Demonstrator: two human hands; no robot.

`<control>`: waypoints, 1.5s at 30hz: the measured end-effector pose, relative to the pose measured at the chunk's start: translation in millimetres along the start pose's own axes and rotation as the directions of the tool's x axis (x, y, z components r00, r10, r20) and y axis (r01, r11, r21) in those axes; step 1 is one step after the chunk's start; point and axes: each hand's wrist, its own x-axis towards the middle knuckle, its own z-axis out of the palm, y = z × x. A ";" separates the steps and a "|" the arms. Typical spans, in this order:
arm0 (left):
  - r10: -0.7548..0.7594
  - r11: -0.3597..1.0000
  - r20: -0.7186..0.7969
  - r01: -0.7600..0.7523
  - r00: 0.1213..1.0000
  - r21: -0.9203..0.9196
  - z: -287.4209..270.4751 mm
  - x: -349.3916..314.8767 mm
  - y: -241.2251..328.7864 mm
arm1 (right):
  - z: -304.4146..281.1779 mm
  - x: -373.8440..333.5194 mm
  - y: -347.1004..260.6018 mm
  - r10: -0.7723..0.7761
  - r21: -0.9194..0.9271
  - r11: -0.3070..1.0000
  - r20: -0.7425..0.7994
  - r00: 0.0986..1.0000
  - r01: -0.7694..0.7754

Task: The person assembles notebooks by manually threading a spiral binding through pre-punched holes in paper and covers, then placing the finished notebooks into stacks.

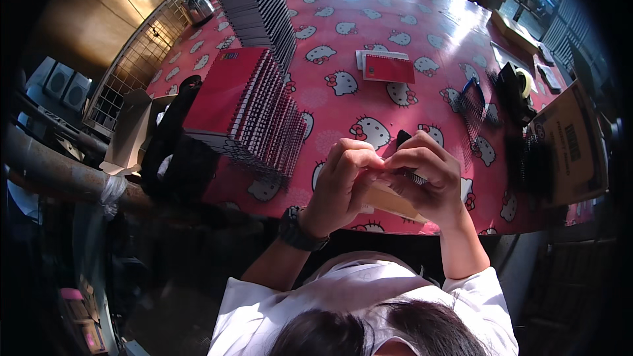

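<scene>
Close to the table's front edge, my left hand (pixel 346 178) and my right hand (pixel 432 175) meet with bent, pinching fingers. Between and under them is a small spiral notebook (pixel 395 202), its tan board side showing. A bit of its dark coil appears beside my right fingers, and the fingertips hide the spot being pinched. A black pointed thing (pixel 402 137) pokes up behind my right fingers; its kind is unclear. Farther off lies a red-covered notebook (pixel 389 69) on white sheets.
At left rises a stack of red spiral notebooks (pixel 224 89), with a taller stack (pixel 260 20) behind. Loose black coils (pixel 471 115) lie at right, near a tape dispenser (pixel 517 89) and a cardboard box (pixel 570 145). A metal kettle (pixel 196 5) stands far left on the pink patterned tablecloth (pixel 346 10).
</scene>
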 end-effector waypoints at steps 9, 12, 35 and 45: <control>-0.016 0.991 -0.077 0.026 0.997 0.128 -25.7 -6.6 11.9 | 20.1 14.4 -15.5 0.070 -0.025 0.997 0.038 0.997 -0.070; -0.011 0.975 -0.148 0.044 0.989 0.219 -31.3 -3.4 19.6 | 26.8 20.7 -17.6 0.021 -0.035 0.999 0.020 1.000 -0.020; -0.142 0.776 -0.580 0.454 0.802 0.437 -171.2 36.9 4.7 | 74.9 177.8 26.2 0.101 0.291 0.954 -0.087 0.991 -0.071; -0.191 0.965 -0.705 0.261 0.683 -0.008 -158.8 28.1 -38.1 | 175.2 169.3 75.1 0.255 0.615 0.771 -0.064 0.965 -0.163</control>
